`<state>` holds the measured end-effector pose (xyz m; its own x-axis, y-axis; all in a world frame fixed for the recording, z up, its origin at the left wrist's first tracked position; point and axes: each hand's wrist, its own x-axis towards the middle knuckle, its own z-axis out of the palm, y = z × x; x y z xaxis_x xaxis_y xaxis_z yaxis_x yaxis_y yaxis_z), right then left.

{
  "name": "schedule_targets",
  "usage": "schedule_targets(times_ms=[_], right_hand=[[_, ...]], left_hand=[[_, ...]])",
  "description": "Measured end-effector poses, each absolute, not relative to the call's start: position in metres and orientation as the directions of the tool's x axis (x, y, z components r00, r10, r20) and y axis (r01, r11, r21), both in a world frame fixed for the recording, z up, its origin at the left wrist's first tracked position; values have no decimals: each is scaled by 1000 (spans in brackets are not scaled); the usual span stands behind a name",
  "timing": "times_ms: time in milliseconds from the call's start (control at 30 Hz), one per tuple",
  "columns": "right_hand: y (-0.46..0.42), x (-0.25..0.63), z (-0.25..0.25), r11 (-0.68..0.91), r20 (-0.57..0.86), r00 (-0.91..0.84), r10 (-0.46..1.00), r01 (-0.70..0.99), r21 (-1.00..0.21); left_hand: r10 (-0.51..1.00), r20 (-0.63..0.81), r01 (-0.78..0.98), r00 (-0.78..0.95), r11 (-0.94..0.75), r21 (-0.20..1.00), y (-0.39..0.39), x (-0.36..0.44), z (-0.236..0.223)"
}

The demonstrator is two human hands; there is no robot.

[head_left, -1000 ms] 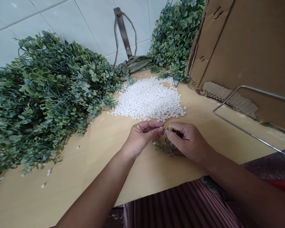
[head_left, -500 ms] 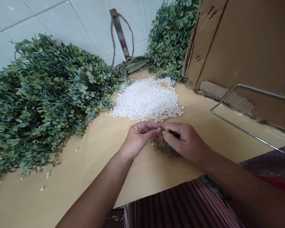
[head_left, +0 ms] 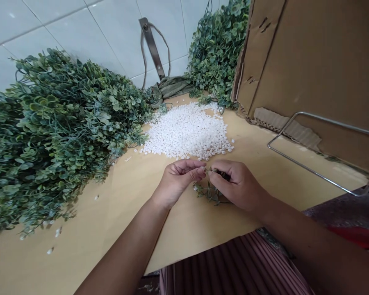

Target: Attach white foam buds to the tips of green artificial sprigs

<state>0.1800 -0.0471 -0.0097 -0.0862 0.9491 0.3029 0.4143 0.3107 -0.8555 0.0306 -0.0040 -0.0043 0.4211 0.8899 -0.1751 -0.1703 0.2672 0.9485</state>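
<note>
two hands are working close together near the middle of the worktop [head_left: 117, 213], a little in from its near edge: the left hand [head_left: 178, 177] is pinching what looks like one small white piece [head_left: 202, 169] between thumb and fingers, and the right hand [head_left: 238, 180] is gripping one leafy sprig [head_left: 209, 192], whose lower leaves are hanging below the fingers. one heap of white pieces [head_left: 186, 131], too many to count, is spreading just beyond them; at least three loose ones are lying toward the left edge. two foliage piles are standing, one [head_left: 70, 123] along the left edge, one [head_left: 217, 53] at the far edge. one cardboard box [head_left: 313, 61] and one wire frame [head_left: 310, 168] are bounding the right side, while open room is stretching between that frame and the right hand.
</note>
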Motion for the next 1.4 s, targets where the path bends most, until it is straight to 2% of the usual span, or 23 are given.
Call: schedule_targets(times_ms=[500, 800, 1400], right_hand=[[-49, 180, -10, 306, 289, -107, 951, 430, -849], [-48, 180, -10, 322, 311, -98, 945, 426, -845], [-48, 181, -10, 319, 310, -90, 946, 414, -852]], left_hand=[[883, -198, -209, 426, 309, 928, -4, 30, -2], [882, -233, -184, 409, 330, 926, -3, 31, -2], [883, -215, -146, 416, 299, 943, -3, 32, -3]])
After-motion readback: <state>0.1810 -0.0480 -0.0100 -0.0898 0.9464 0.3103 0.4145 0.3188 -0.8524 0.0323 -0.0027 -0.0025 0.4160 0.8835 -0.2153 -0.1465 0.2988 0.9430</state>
